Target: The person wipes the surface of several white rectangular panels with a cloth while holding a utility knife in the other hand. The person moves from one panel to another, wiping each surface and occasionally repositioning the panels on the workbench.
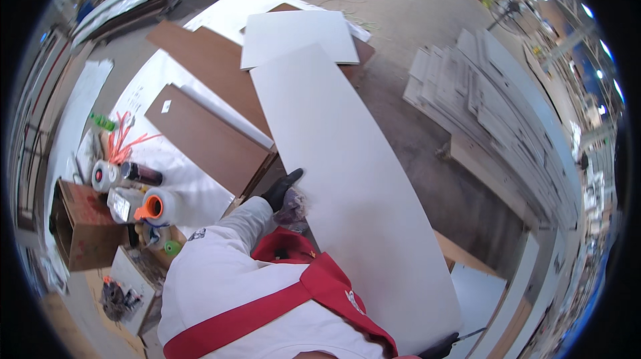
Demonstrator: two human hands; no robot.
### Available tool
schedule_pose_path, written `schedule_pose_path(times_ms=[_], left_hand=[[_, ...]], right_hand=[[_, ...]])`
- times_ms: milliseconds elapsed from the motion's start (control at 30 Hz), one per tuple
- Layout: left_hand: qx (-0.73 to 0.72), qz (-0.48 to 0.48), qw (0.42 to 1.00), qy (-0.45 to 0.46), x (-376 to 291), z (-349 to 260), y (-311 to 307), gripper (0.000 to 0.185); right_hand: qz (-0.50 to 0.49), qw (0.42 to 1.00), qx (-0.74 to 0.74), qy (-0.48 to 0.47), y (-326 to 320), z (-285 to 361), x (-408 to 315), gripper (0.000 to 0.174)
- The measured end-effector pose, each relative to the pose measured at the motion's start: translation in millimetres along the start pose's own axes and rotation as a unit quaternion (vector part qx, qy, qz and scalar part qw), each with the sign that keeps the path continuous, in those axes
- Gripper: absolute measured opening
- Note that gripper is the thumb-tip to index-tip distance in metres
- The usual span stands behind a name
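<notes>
A long white panel point(350, 159) lies slantwise before me, its far end overlapping a smaller white board point(295, 33). My left hand point(284, 191), in a black glove, is at the panel's left edge with the thumb side along it, and a crumpled purplish cloth or wrap point(292, 209) shows beneath the palm. At the bottom right, my right hand point(440, 346), also gloved in black, is at the panel's near edge, mostly hidden; a thin dark rod-like tool point(470, 335) sticks out beside it. Brown panels point(210, 134) lie left of the long panel.
At left stand a cardboard box point(92, 229), a tape roll with an orange core point(155, 206), a dark jar point(142, 174), a green bottle point(102, 121) and pink straps point(120, 144). Stacked grey-white boards point(481, 94) are at right. More panels point(475, 289) lie at the lower right.
</notes>
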State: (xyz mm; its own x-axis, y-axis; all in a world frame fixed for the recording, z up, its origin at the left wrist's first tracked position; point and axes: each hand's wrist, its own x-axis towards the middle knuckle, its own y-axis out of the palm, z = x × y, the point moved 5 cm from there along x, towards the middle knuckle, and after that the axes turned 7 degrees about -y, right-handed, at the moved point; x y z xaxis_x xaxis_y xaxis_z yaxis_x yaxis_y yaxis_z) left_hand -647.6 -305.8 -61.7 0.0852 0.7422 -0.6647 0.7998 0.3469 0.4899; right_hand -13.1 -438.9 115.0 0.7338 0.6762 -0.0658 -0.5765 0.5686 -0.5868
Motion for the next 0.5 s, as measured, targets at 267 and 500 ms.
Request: schedule_pose_path(times_ms=[267,500], left_hand=[[-0.19,-0.099,0.977,0.02,-16.5,30.2,-103.7,0.047],[-0.249,-0.093,0.963,0.048,-11.3,6.6,-186.0,0.045]], right_hand=[[0.126,0.983,0.013,-0.133,136.3,79.6,56.8,0.061],[0.271,0.944,0.17,-0.084,283.2,56.0,68.5,0.047]])
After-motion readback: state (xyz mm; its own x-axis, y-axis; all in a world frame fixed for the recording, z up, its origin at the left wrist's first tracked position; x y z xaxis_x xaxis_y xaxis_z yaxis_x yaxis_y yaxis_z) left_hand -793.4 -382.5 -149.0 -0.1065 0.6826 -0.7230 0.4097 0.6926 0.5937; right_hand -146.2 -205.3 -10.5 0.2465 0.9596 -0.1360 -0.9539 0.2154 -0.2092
